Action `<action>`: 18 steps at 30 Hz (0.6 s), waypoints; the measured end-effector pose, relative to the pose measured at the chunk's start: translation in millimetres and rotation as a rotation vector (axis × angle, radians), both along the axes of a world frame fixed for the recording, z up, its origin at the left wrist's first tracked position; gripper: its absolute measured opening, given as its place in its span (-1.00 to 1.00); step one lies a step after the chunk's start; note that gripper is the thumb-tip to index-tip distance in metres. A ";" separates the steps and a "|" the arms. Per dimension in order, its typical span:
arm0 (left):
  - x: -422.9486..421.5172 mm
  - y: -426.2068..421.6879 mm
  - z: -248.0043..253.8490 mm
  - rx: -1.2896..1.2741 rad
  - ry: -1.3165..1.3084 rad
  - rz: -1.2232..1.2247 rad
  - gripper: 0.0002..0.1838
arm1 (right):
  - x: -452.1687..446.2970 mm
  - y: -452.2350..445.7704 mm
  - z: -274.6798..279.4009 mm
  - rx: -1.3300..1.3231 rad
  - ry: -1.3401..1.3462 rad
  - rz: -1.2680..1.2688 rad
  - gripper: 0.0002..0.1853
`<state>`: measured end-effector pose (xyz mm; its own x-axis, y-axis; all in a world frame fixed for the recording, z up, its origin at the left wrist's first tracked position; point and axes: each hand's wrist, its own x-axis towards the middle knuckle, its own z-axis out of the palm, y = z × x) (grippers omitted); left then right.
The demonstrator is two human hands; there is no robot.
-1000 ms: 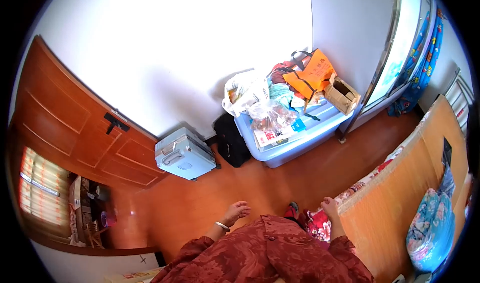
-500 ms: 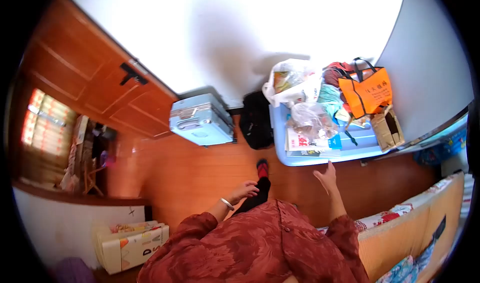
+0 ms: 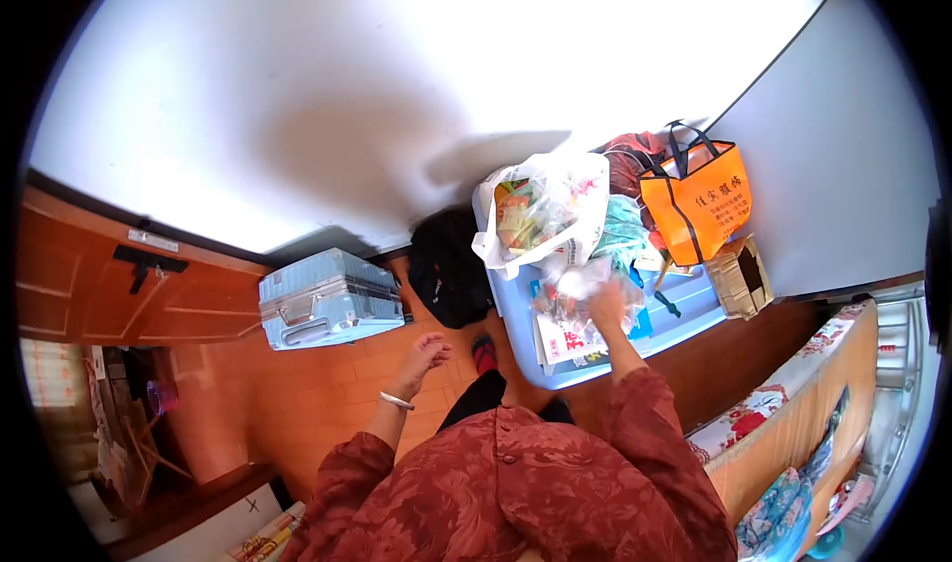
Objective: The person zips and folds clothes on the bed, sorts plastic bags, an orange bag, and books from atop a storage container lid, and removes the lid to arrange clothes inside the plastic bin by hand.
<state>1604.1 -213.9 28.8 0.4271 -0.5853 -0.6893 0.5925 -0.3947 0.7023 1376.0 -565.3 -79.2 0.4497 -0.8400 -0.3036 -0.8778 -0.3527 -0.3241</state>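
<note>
My right hand (image 3: pixel 607 309) is over the light blue table, its fingers bent and closed on a crinkled clear plastic bag (image 3: pixel 575 296); the fingertips are partly hidden. Under that bag lie printed papers (image 3: pixel 560 342) with red characters. My left hand (image 3: pixel 424 356), a pale bangle at its wrist, hangs in the air left of the table with its fingers apart and nothing in them. A white plastic bag (image 3: pixel 595 210) full of packets stands behind the clear bag. Teal plastic (image 3: pixel 623 227) lies beside it.
An orange tote bag (image 3: pixel 699 205) and an open cardboard box (image 3: pixel 739 279) stand at the table's (image 3: pixel 540 375) right end. On the floor to the left are a black bag (image 3: pixel 448 274) and a light blue suitcase (image 3: pixel 332 304). A wooden door (image 3: pixel 89 264) stands further left.
My right hand has moved from in front of the table onto the clear plastic bag. My left hand has risen a little, still empty. The view has turned, shifting the table leftward.
</note>
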 end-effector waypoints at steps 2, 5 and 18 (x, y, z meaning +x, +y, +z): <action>15.3 -19.1 -0.1 0.013 -0.018 0.017 -0.54 | -26.1 -20.1 2.0 0.019 -0.499 -0.286 -0.75; 31.0 -68.7 2.4 0.053 -0.133 -0.007 -0.36 | -33.6 -17.0 75.0 0.318 -0.762 -0.543 -0.74; 66.1 -215.0 -43.8 0.234 -0.843 -0.205 -0.60 | 24.2 -17.1 292.0 0.545 -1.269 -0.514 -0.63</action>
